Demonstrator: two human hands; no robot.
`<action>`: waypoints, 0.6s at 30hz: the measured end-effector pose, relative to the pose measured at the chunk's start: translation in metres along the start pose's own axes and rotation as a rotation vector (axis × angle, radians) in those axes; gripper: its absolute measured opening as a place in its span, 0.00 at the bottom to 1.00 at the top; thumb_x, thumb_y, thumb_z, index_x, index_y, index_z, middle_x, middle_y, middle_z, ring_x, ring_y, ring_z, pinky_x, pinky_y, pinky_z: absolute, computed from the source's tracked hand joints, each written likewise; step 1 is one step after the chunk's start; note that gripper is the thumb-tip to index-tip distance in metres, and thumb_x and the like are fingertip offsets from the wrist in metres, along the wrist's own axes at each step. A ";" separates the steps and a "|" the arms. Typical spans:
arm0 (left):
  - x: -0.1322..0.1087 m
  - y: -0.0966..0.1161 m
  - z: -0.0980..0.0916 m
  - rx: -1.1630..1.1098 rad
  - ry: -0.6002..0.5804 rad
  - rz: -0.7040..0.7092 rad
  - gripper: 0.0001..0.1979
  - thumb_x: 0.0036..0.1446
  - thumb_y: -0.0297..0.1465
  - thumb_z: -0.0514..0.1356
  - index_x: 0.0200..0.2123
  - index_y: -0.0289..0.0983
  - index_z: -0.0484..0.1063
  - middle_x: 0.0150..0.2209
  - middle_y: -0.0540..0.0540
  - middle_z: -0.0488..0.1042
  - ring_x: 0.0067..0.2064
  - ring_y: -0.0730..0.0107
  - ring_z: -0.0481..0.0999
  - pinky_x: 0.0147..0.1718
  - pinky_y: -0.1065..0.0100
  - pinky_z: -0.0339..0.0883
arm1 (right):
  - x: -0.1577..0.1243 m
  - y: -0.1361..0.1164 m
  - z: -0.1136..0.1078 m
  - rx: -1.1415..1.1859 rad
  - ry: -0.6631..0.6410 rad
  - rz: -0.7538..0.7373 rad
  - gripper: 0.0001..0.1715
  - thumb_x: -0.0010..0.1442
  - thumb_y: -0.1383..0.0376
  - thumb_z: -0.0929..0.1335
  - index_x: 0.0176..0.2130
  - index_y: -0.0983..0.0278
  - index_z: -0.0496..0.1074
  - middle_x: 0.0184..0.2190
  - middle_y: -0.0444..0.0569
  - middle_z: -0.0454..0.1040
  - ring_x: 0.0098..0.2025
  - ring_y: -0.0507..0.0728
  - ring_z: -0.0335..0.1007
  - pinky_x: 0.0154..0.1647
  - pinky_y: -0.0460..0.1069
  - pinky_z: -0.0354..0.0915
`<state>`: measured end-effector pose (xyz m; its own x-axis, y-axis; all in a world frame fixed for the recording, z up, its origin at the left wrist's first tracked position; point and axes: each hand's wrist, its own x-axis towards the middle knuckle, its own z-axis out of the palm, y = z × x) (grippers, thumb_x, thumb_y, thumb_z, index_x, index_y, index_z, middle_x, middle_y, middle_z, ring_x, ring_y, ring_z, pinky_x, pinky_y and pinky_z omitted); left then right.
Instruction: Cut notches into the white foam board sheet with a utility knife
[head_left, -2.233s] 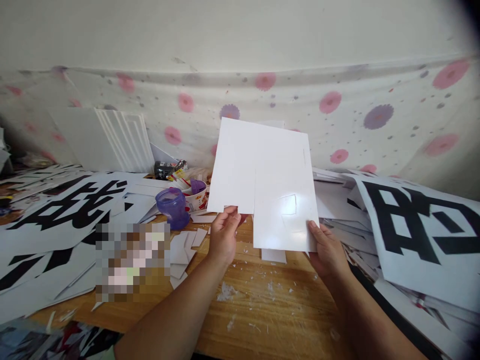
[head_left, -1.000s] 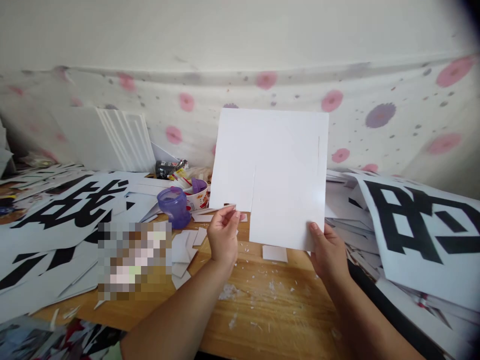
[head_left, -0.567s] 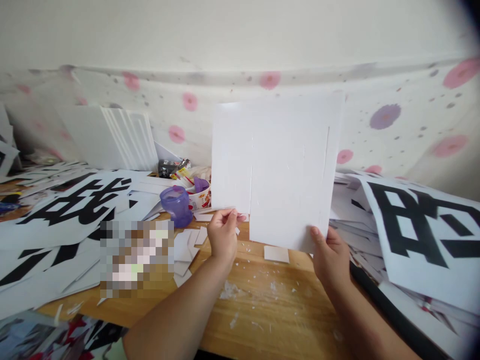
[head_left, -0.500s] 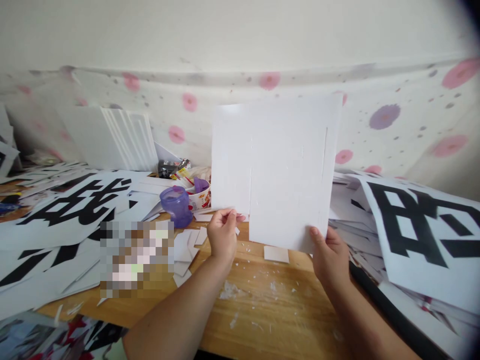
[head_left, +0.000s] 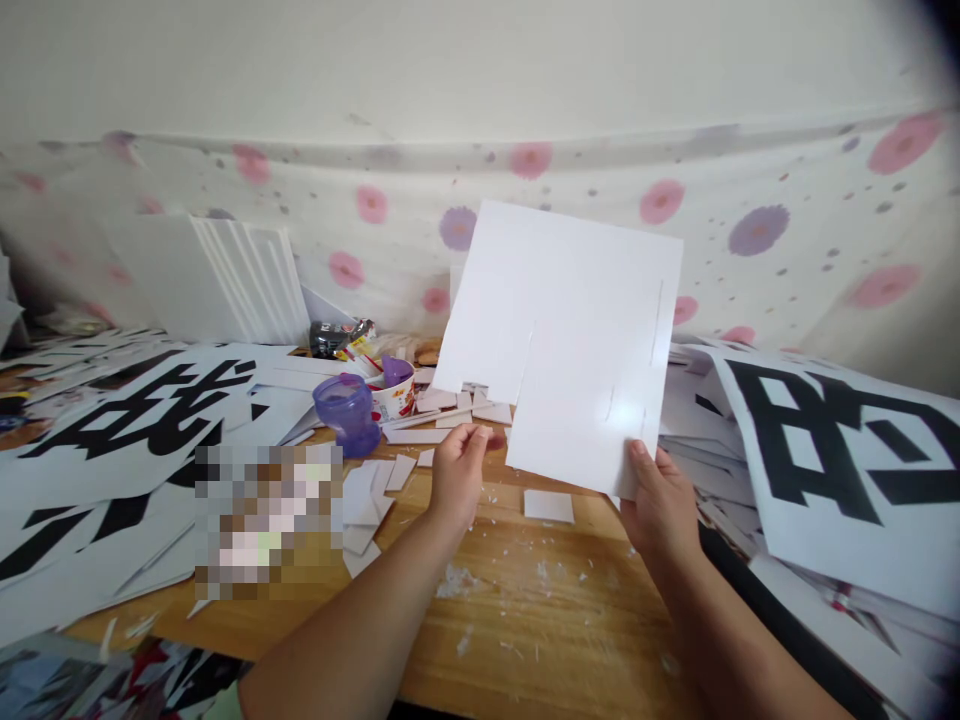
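Note:
Upright in front of me is a white board (head_left: 577, 340) with thin slits cut in it and a stepped lower-left edge. My right hand (head_left: 661, 500) grips its lower right corner, thumb on the face towards me. Just left of the board's bottom edge, my left hand (head_left: 457, 478) has thumb and fingers pinched together, apart from the board. Whether something small sits in that pinch is hidden. Below the board, a small white rectangular piece (head_left: 548, 506) lies on the wooden table (head_left: 555, 620) among white crumbs.
Left of my hands stand a purple translucent cup (head_left: 349, 415) and a paper tub (head_left: 395, 392). White offcuts (head_left: 367, 505) lie nearby. Sheets with large black characters cover both sides, the right sheet (head_left: 847, 450) curling up. White panels (head_left: 225, 275) lean against the flowered wall covering (head_left: 360, 240).
The board has tilted clockwise, and its left side has moved right, away from my left hand. My right hand still grips its corner. More offcuts show behind.

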<state>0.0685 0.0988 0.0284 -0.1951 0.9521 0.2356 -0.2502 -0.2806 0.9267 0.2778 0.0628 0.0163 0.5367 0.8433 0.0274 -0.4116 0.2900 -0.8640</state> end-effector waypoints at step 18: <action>0.002 0.004 0.000 -0.206 -0.069 -0.117 0.17 0.38 0.39 0.76 0.29 0.35 0.79 0.28 0.48 0.78 0.32 0.72 0.75 0.38 0.68 0.68 | 0.000 0.008 0.000 -0.041 -0.101 0.123 0.19 0.45 0.53 0.77 0.36 0.60 0.78 0.33 0.51 0.82 0.36 0.65 0.79 0.38 0.58 0.77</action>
<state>0.0667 0.0995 0.0324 -0.0899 0.9836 0.1564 -0.4569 -0.1803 0.8710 0.2742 0.0647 0.0097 0.4066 0.9131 -0.0308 -0.4382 0.1653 -0.8836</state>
